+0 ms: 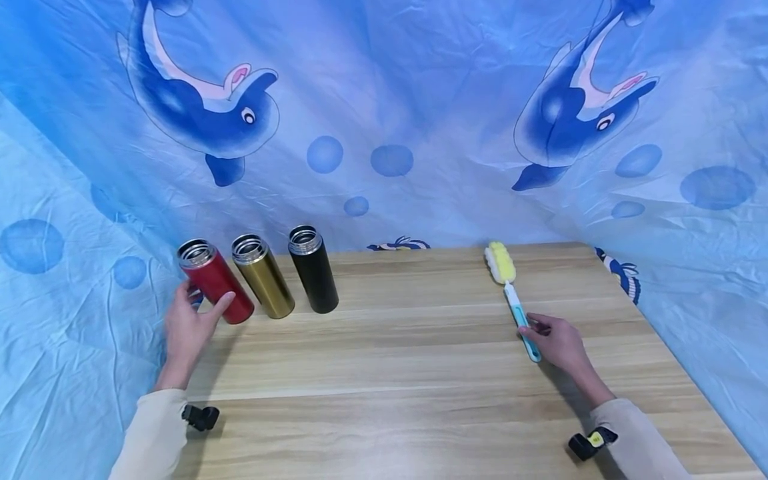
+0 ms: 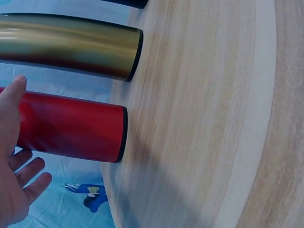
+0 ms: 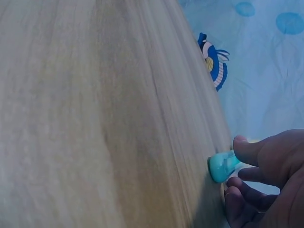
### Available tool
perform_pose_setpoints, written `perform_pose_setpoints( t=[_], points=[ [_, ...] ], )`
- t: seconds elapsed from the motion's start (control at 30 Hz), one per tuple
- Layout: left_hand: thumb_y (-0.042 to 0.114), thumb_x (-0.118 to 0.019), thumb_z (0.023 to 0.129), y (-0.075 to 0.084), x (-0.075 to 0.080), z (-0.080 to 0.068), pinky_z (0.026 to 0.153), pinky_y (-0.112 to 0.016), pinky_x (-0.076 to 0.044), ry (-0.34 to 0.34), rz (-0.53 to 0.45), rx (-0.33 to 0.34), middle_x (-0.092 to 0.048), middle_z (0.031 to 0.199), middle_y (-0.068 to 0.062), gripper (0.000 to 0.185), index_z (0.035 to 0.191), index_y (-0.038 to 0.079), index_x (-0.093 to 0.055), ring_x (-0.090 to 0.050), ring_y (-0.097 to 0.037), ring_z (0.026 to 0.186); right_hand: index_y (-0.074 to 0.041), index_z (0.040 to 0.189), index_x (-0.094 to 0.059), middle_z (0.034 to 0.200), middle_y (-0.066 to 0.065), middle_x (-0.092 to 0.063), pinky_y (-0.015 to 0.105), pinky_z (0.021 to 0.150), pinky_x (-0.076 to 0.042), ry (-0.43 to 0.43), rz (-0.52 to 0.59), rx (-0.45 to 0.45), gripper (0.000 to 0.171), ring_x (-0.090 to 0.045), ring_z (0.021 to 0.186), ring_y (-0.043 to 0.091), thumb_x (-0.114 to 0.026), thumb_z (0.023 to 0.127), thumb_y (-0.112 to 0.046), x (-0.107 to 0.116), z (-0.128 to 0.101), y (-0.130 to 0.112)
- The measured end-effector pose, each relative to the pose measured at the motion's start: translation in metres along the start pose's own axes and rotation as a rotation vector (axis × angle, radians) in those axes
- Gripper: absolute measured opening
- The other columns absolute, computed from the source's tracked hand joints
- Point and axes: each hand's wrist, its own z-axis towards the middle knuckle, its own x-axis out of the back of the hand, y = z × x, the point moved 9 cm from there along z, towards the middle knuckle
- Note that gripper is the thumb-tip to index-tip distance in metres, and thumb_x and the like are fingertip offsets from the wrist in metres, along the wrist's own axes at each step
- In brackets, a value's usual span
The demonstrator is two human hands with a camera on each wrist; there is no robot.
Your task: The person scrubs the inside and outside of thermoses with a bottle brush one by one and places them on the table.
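A table of pale wood, with visible straight grain and a smooth, faintly satin surface. On it stand three metal flasks with bare, shiny steel rims: a red flask with a smooth, softly glossy coating, a gold flask with a brushed metallic sheen that mirrors light in long streaks, and a black flask with a duller, near-matt finish. A bottle brush has a smooth turquoise and white plastic handle and a yellow, porous sponge head. Behind and around hangs a thin blue printed sheet, creased, with a slight plastic shine.
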Motion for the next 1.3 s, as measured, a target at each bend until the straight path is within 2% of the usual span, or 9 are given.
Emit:
perform_pose_setpoints(
  t=[0.23, 0.5, 0.77, 1.13, 1.3],
  points=[
    [0.046, -0.076, 0.090, 0.000, -0.003, 0.001, 0.106, -0.064, -0.041, 0.010, -0.007, 0.004, -0.049, 0.151, -0.023, 0.087, 0.154, 0.004, -0.035, -0.051, -0.046, 0.129, 0.001, 0.131, -0.065, 0.108, 0.017, -0.072, 0.029, 0.066, -0.047, 0.009, 0.019, -0.042, 0.052, -0.065, 0.091, 0.027, -0.065, 0.100, -0.041, 0.000, -0.001, 0.005],
    [0.044, -0.075, 0.092, -0.002, -0.001, 0.003, 0.106, -0.064, -0.042, 0.017, 0.001, 0.010, -0.049, 0.150, -0.023, 0.084, 0.154, 0.004, -0.036, -0.052, -0.046, 0.128, 0.003, 0.116, -0.071, 0.098, 0.015, -0.072, 0.029, 0.064, -0.047, 0.023, 0.036, -0.052, 0.043, -0.064, 0.083, 0.024, -0.070, 0.097, -0.035, 0.000, -0.003, 0.004],
    [0.045, -0.075, 0.091, -0.004, -0.003, 0.006, 0.106, -0.065, -0.042, -0.001, 0.019, 0.019, -0.047, 0.151, -0.024, 0.086, 0.154, 0.003, -0.034, -0.051, -0.047, 0.129, 0.003, 0.110, -0.070, 0.091, 0.012, -0.069, 0.029, 0.060, -0.045, 0.018, 0.080, -0.098, 0.040, -0.060, 0.076, 0.021, -0.072, 0.094, -0.034, -0.002, -0.002, 0.009],
    [0.046, -0.074, 0.091, -0.001, 0.000, 0.008, 0.103, -0.064, -0.043, 0.001, 0.038, 0.031, -0.050, 0.145, -0.028, 0.086, 0.152, 0.000, -0.035, -0.053, -0.048, 0.126, 0.005, 0.108, -0.069, 0.090, 0.014, -0.068, 0.026, 0.055, -0.043, 0.089, 0.133, -0.133, 0.031, -0.057, 0.072, 0.018, -0.073, 0.091, -0.020, 0.006, -0.005, 0.010],
    [0.044, -0.075, 0.091, 0.000, 0.001, 0.007, 0.103, -0.064, -0.043, 0.002, 0.035, 0.033, -0.051, 0.145, -0.027, 0.084, 0.152, 0.000, -0.036, -0.053, -0.047, 0.126, 0.003, 0.112, -0.069, 0.097, 0.016, -0.070, 0.023, 0.059, -0.046, 0.169, 0.179, -0.100, 0.029, -0.060, 0.078, 0.018, -0.072, 0.091, -0.016, 0.014, -0.007, 0.010]
  ],
)
